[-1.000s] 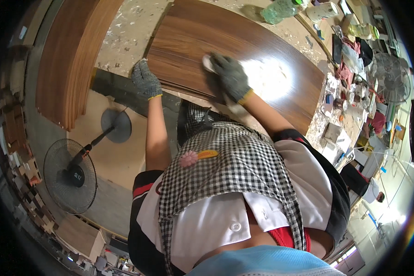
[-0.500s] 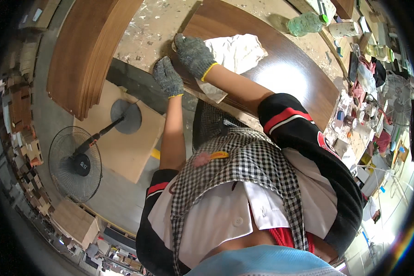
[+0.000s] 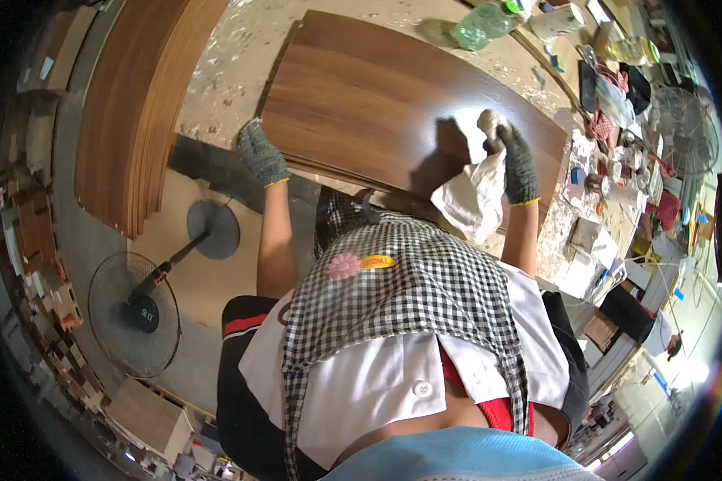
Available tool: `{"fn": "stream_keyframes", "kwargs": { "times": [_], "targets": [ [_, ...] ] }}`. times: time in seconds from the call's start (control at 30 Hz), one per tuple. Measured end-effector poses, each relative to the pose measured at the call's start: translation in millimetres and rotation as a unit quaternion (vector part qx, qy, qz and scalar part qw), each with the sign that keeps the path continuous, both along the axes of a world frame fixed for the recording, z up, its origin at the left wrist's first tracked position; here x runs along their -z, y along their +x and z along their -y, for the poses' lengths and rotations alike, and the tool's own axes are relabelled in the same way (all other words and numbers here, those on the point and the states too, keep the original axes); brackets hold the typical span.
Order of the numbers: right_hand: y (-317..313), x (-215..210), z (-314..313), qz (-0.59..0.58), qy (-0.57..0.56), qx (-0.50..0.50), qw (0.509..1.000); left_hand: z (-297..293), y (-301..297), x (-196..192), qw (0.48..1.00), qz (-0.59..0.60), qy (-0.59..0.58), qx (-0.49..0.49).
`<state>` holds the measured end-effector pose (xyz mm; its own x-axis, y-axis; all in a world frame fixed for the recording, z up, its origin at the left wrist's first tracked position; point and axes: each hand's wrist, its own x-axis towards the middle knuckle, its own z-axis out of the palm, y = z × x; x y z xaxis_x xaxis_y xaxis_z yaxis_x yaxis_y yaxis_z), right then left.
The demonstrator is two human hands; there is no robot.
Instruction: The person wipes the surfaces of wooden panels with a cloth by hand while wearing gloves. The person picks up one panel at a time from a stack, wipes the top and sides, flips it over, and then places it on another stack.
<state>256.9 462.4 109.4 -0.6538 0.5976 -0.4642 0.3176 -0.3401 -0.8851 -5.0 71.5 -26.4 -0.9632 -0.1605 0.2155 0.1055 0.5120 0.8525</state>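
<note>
A dark brown wood-grain panel point(image 3: 353, 96) lies on the workbench in front of me, with further panel edges showing beneath its near side. My right hand point(image 3: 518, 164), in a grey knitted glove with a yellow cuff, is closed on a white cloth point(image 3: 472, 196). A bunched part of the cloth meets the panel's glossy right side; the rest hangs over the near edge. My left hand point(image 3: 261, 154), gloved alike, is at the panel's near left corner with its fingers extended. Whether its fingertips touch the corner is hard to tell.
Left of the bench stands a stack of brown panels point(image 3: 128, 112). A black standing fan point(image 3: 135, 314) is on the floor below it, by a flat tan board point(image 3: 204, 293). A green plastic bottle point(image 3: 484, 26) lies beyond the panel; cups and clutter crowd the right.
My right hand has swept the cloth from the panel's left end to its right side. My left hand has shifted slightly left and nearer. The view has moved a little.
</note>
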Motion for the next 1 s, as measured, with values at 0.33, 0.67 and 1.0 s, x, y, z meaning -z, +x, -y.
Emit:
{"fn": "stream_keyframes", "kwargs": {
  "times": [0.33,0.67,1.0],
  "targets": [
    [-143,-61,-120,-0.065,0.751,-0.005,0.657,11,-7,-9,0.995,-0.038,-0.089,0.012],
    [-199,-30,-115,0.035,0.781,-0.058,0.621,35,-13,3,0.993,-0.092,-0.072,0.011],
    [-218,13,-150,-0.129,0.676,0.032,0.725,21,-11,10,0.999,-0.006,-0.038,0.012]
  ]
}}
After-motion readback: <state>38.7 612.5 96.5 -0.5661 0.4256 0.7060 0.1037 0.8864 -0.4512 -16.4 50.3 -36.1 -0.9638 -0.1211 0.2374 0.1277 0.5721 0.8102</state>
